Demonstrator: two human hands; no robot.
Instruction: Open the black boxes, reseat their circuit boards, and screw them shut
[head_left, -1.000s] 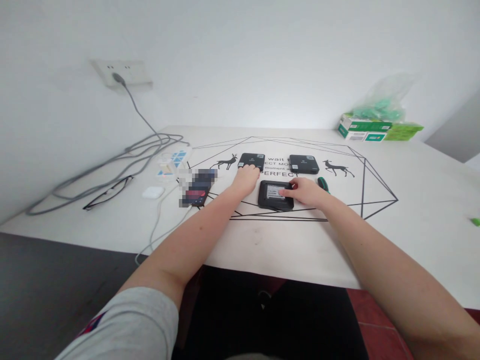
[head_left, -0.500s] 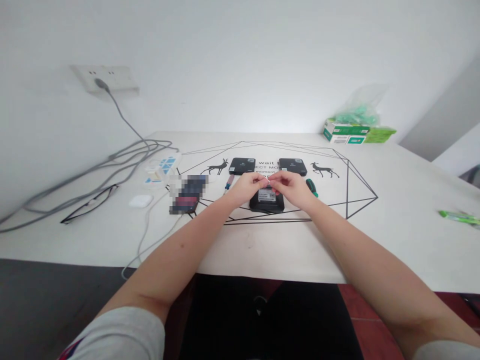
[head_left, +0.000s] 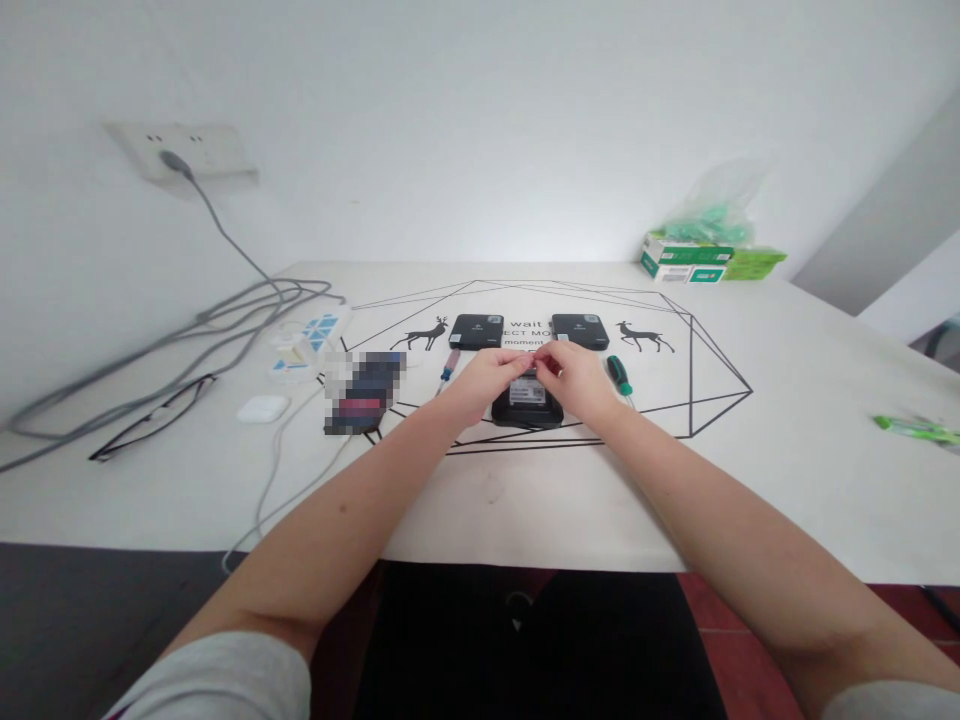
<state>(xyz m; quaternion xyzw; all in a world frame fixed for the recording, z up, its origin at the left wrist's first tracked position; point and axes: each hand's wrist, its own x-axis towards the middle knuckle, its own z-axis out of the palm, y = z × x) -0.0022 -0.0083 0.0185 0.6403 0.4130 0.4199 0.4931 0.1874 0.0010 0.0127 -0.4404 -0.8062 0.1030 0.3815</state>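
My left hand (head_left: 484, 380) and my right hand (head_left: 576, 375) meet fingertip to fingertip just above a black box-shaped device (head_left: 526, 404) with a white label, which lies on the white table (head_left: 525, 490). Both hands are pinched on something tiny that I cannot make out. Two more black devices sit behind, one to the left (head_left: 476, 331) and one to the right (head_left: 580, 330). A small screwdriver with a blue and red handle (head_left: 448, 366) lies left of my left hand. A green-handled screwdriver (head_left: 619, 375) lies right of my right hand.
A phone (head_left: 365, 392), a white earbud case (head_left: 262, 408), glasses (head_left: 150, 420), a power strip (head_left: 307, 340) and grey cables (head_left: 187, 330) are at the left. Green boxes and a plastic bag (head_left: 705, 250) stand at the back right. A green object (head_left: 915, 430) lies far right.
My left hand left the rear left device and my right hand lifted off the labelled device; both came together above it in a pinch. The view shifted right.
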